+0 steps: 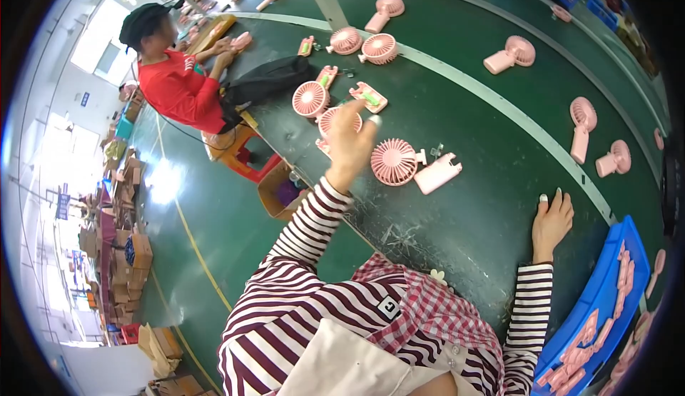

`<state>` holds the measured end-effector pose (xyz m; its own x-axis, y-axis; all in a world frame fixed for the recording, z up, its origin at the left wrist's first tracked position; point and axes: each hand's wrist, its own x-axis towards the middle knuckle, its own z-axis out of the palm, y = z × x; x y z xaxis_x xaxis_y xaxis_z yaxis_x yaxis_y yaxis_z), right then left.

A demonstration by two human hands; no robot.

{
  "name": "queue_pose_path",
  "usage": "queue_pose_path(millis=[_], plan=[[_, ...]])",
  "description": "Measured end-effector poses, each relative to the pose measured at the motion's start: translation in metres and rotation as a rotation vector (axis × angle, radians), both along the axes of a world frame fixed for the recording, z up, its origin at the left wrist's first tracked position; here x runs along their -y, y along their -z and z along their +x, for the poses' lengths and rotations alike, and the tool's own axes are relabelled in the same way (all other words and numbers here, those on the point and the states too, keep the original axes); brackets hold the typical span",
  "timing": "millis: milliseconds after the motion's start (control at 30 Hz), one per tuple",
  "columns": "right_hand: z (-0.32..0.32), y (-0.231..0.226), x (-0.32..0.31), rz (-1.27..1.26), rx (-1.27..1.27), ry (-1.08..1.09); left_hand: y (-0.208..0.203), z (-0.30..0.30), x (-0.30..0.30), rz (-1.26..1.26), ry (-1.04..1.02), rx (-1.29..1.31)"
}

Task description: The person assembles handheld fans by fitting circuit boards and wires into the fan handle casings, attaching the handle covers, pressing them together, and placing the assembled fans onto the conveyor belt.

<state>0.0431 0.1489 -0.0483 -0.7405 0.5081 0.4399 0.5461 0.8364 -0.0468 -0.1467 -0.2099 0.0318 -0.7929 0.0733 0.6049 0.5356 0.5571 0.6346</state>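
My left hand [349, 143] reaches over the table [471, 203], its thumb and fingers apart. It partly covers a pink round fan head [332, 121]; whether it touches this I cannot tell. Close by lie another pink fan head [310, 99] and an opened handle half with a green part inside [369, 97]. Right of that hand are a caged fan head [394, 162] and a pink handle shell [437, 174], with a small clear piece [437, 150] between them. My right hand [553, 225] rests on the tabletop with fingers spread, holding nothing.
A blue bin [621, 253] of pink handle parts stands at the right. Several pink handheld fans, such as one fan [511, 55], lie beyond a pale strip [492, 100]. At the left a person in red [178, 89] works at the table. An open carton [282, 193] stands below its edge.
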Motion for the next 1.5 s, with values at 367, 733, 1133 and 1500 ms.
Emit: queue_pose_path(millis=[367, 733, 1133, 1500], plan=[[-0.005, 0.002, 0.000, 0.002, 0.006, 0.002, 0.010, 0.018, 0.007, -0.621, 0.596, 0.176], [-0.004, 0.002, -0.001, 0.005, 0.009, -0.001, -0.010, 0.012, -0.004, -0.665, 0.609, 0.383], [0.020, -0.067, 0.101, -0.623, -0.280, -0.706, -0.006, 0.088, -0.085, 1.009, 0.926, 1.675], [0.085, -0.044, 0.084, -0.988, -0.562, -0.207, 0.035, 0.148, -0.151, 0.476, 1.193, 1.820]])
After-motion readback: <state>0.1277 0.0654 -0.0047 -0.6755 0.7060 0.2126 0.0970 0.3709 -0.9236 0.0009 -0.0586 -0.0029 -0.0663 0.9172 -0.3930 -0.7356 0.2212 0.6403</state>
